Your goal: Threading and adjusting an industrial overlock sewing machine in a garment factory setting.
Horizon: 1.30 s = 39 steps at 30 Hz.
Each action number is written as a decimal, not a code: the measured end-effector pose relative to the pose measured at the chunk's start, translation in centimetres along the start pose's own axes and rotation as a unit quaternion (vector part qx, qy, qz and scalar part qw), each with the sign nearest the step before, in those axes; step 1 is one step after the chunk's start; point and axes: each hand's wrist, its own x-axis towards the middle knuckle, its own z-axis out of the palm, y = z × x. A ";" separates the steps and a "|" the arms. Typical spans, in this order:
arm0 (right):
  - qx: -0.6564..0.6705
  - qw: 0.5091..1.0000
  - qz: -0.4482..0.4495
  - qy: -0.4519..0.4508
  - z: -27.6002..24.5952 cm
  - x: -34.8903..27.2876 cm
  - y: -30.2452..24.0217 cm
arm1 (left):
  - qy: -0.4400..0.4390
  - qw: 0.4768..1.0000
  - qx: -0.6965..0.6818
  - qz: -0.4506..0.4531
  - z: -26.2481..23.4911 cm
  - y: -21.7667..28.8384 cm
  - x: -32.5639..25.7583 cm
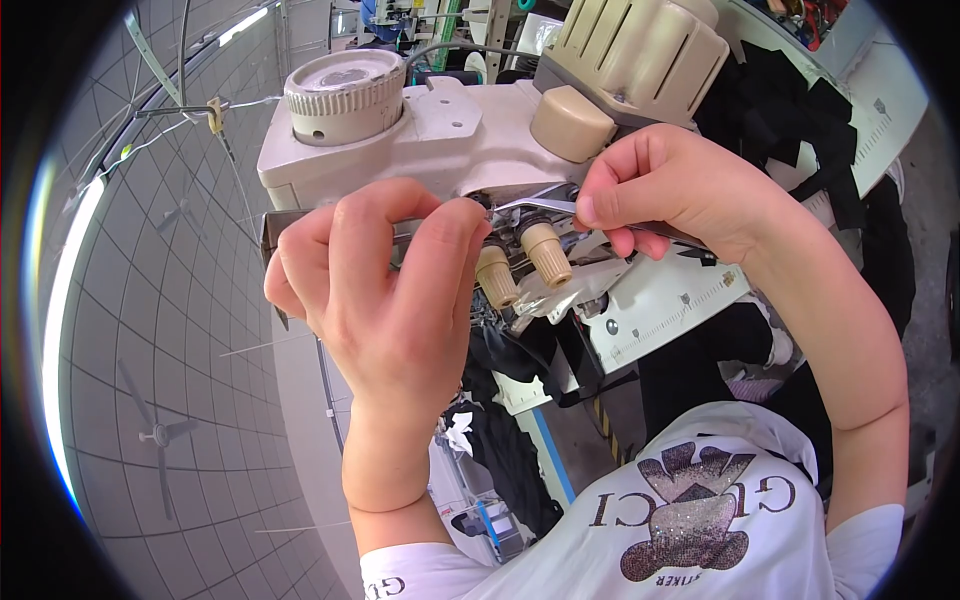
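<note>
A cream-coloured industrial sewing machine (440, 150) fills the upper middle. My right hand (680, 185) comes from the right and pinches a pair of metal tweezers (545, 204). Their tips point left, toward the fingertips of my left hand (385, 265). That hand is closed, thumb and forefinger pressed together at the machine's front; anything between them is too small to make out. Just below the tweezers, two ribbed beige tension knobs (545, 255) stick out of the machine. Small metal parts behind my fingers are partly hidden.
A round ribbed dial (345, 85) tops the machine at left, and a slotted beige housing (635, 55) rises at right. Below lies a white worktable with ruler marks (660, 315). Black fabric (800, 125) is heaped at the upper right; more dark cloth (510, 460) hangs below.
</note>
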 end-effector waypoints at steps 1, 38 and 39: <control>0.003 1.000 -0.004 0.003 0.0 0.0 0.0 | 0.000 1.000 -0.001 -0.001 0.0 0.0 0.0; 0.056 0.995 -0.050 0.060 1.1 -2.6 0.4 | 0.023 0.995 -0.084 -0.046 -0.5 1.8 -3.3; 0.057 0.995 -0.049 0.059 1.0 -2.3 0.4 | 0.011 0.997 -0.068 -0.041 -0.5 1.7 -3.3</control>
